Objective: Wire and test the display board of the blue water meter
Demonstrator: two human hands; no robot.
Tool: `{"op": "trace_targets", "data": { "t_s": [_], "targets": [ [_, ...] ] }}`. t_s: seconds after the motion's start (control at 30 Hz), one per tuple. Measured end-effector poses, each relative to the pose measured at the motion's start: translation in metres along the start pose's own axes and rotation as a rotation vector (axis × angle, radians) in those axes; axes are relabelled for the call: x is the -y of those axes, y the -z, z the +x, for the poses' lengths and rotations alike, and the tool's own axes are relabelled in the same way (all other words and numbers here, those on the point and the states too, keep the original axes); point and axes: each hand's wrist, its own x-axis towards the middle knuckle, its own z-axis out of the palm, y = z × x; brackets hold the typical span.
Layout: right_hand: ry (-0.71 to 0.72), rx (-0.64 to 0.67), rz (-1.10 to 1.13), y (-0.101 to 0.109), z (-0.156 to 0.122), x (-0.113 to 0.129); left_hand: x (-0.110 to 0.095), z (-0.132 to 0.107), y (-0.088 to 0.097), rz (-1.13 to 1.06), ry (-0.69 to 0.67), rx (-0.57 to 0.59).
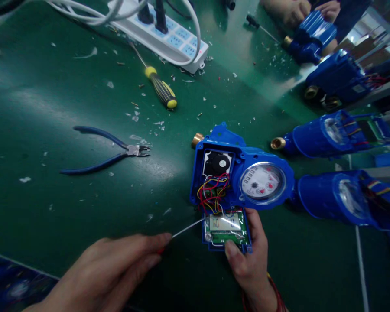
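My left hand pinches a thin screwdriver, its handle mostly hidden in the fingers. The shaft's tip meets the left edge of a small blue cover holding a green circuit board and display. Closed around that cover's lower right side is my right hand, thumb on the front edge. Red, yellow and white wires run from the board into the opened box of a blue water meter. A round dial sits at the meter's right, and a brass threaded end sticks out upper left.
Blue-handled pliers lie open at left. Beyond are a yellow-black screwdriver and a white power strip with cables. More blue meters line the right. A co-worker's hands hold another meter. Plastic scraps litter the green table.
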Motion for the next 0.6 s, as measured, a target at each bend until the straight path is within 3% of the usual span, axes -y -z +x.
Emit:
{"op": "trace_targets", "data": {
  "t_s": [0.2,0.6],
  "targets": [
    [-0.077,-0.016,0.195,0.002,-0.001,-0.002,-0.003,0.000,0.003,-0.047,-0.004,0.038],
    [-0.218,0.001,0.342,0.006,-0.008,-0.011,0.001,0.000,0.004,-0.035,-0.062,0.060]
  ]
}}
